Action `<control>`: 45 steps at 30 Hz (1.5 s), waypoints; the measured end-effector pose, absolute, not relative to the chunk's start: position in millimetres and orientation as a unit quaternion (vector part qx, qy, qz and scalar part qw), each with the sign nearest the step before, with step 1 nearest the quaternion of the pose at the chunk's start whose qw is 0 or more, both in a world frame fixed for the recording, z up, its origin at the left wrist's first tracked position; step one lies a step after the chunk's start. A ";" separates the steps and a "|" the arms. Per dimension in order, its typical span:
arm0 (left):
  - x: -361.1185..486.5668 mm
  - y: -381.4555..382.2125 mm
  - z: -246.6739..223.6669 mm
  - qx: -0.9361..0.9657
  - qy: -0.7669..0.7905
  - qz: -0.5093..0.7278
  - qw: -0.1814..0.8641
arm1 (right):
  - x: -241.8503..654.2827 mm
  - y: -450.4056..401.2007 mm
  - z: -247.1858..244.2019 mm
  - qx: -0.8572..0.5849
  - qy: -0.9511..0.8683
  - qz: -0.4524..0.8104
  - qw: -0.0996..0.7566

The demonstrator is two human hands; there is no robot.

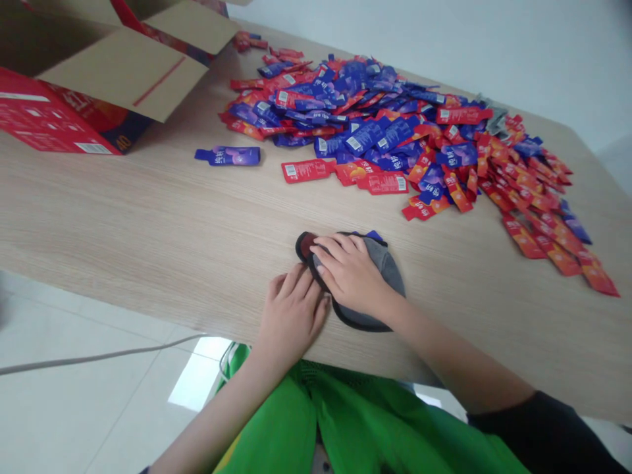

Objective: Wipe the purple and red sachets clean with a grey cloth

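Observation:
A grey fabric piece with black edging and a reddish-brown end (395, 276) lies on the table close to me; its exact kind is unclear. My right hand (353, 276) rests over its top, fingers stretched together toward the reddish-brown end. My left hand (293, 316) lies palm down on the table, its fingertips at the near left edge of the grey piece and its thumb a little apart. Both hands partly hide the piece or its edge. From behind its far edge a bit of blue packet (374, 235) peeks out.
A large heap of red and purple-blue sachets (365, 125) spreads along the back and right of the table (148, 217). One purple sachet (230, 156) lies apart on the left. Open red cardboard boxes (93, 118) stand back left. A cable (99, 355) crosses the floor.

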State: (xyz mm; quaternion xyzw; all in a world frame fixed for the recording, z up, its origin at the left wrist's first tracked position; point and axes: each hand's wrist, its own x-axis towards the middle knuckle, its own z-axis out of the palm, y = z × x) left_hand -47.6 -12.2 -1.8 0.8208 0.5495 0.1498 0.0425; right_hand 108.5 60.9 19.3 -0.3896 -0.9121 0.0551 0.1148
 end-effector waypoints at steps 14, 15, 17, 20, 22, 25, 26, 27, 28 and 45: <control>-54.3 -7.2 -3.6 0.823 0.537 0.174 0.064 | 188.0 93.4 -3.6 -0.541 -0.822 -0.033 0.176; -54.4 -7.1 -4.0 0.822 0.538 0.176 0.061 | 186.0 93.2 -0.3 -0.535 -0.822 -0.031 0.193; -53.7 -7.7 -4.7 0.823 0.537 0.178 0.054 | 174.7 88.3 9.0 -0.519 -0.820 -0.032 0.239; -51.2 -9.0 -4.8 0.825 0.538 0.172 0.040 | 144.4 72.6 20.5 -0.465 -0.845 -0.017 0.263; -49.4 -9.7 -4.0 0.824 0.541 0.164 0.030 | 125.0 62.4 21.4 -0.413 -0.886 -0.006 0.209; -48.1 -9.7 -2.8 0.823 0.545 0.158 0.026 | 117.7 57.1 14.7 -0.397 -0.909 -0.025 0.124; -48.0 -9.6 -2.7 0.823 0.545 0.158 0.027 | 123.2 58.6 12.0 -0.413 -0.903 -0.033 0.114; -48.1 -9.4 -2.7 0.822 0.546 0.160 0.027 | 132.4 61.5 9.4 -0.435 -0.893 -0.040 0.113; -48.4 -9.2 -2.9 0.822 0.546 0.162 0.028 | 144.4 65.5 7.1 -0.458 -0.880 -0.045 0.118; -48.6 -9.6 0.7 0.818 0.548 0.170 0.043 | 129.0 68.6 31.6 -0.402 -0.898 0.061 0.168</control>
